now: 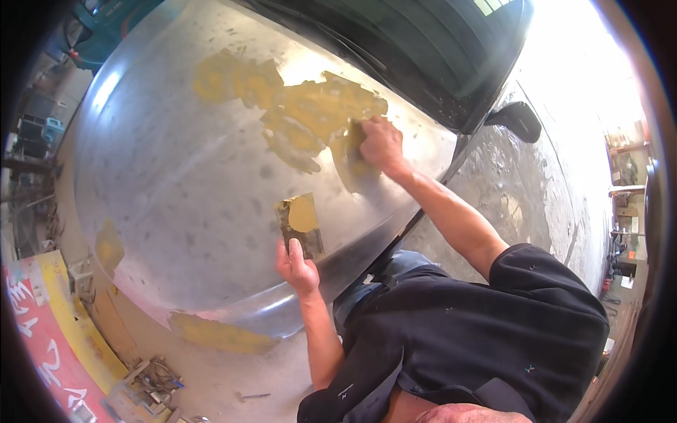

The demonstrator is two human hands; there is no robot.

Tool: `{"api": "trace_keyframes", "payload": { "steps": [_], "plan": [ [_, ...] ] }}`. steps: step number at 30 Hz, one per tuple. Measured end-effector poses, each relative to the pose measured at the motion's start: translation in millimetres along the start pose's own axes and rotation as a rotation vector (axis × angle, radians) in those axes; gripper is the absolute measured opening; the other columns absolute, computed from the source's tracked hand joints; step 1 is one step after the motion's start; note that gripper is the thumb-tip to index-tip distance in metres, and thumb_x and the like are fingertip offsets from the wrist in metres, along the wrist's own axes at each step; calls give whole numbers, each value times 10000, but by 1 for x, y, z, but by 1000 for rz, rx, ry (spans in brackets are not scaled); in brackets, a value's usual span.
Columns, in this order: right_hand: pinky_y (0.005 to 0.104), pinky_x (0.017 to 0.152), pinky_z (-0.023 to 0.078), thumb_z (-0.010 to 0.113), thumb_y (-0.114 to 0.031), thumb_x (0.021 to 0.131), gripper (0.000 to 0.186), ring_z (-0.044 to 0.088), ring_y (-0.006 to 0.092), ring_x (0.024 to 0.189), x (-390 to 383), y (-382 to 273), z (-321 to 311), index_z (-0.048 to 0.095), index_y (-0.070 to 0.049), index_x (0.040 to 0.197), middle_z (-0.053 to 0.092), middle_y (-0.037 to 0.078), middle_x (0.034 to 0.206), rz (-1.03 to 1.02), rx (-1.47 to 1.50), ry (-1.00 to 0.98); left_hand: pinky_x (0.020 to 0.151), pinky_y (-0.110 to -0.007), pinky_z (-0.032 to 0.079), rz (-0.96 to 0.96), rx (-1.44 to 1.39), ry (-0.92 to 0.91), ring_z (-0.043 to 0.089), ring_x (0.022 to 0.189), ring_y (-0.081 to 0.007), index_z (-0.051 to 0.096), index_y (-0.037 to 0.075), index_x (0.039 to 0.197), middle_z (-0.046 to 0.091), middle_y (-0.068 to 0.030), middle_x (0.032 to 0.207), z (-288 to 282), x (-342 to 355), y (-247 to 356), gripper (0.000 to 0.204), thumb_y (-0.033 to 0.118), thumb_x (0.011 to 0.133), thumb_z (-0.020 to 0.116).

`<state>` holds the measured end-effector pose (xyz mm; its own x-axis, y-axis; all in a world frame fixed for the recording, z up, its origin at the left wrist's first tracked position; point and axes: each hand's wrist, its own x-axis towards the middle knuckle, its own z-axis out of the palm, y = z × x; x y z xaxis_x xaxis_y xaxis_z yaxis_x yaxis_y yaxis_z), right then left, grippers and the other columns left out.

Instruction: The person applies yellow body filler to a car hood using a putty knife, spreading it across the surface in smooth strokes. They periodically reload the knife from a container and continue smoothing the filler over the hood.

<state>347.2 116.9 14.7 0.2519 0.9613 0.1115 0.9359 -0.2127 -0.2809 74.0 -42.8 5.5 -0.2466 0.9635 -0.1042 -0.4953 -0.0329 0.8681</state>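
A silver, mottled car bonnet [169,176] carries irregular patches of yellow filler [310,109] near the windscreen, with smaller ones along its front and side edges. My left hand [297,268] grips a small rectangular board [297,215] with a round dollop of yellow paste on it, held over the bonnet. Higher and to the right, my right hand [381,144] is closed on a dark flat spreader [357,141] at the lower right end of the large yellow patch. Its fingers partly hide the spreader.
The dark windscreen [451,49] and wing mirror [518,121] border the bonnet's upper right. A red and yellow signboard [56,310] lies at lower left beside jumbled metal items [148,388]. A teal machine [99,28] stands at upper left; cluttered shelving [627,225] lines the far right.
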Motion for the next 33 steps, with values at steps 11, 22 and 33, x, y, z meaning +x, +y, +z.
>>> {"api": "trace_keyframes", "payload": {
  "steps": [11,22,33],
  "plan": [
    [471,924,566,642,-40,797,437,658,322,1139,-81,-31,-30,769,-121,1208,719,93,1140,-355,151,-211,944,-305,532,-36,-88,-48,664,1071,-158,637,-91,1340,712,-102,1217,-10,1,-8,329,84,1077,542],
    [457,973,563,674,-67,780,507,684,311,1160,9,-5,-31,776,-155,1269,746,74,1210,-333,134,-101,933,-278,521,-16,-6,-12,656,1045,-136,647,-85,1334,716,-93,1203,-4,2,-1,322,84,1080,541],
    [432,957,554,632,-47,911,344,707,316,1103,-1,90,-29,810,-134,1192,766,77,1118,-173,121,66,1022,-336,504,-60,26,-47,655,1160,-198,630,-69,1355,700,-121,1285,-10,2,-4,353,145,1085,554]
  ]
}}
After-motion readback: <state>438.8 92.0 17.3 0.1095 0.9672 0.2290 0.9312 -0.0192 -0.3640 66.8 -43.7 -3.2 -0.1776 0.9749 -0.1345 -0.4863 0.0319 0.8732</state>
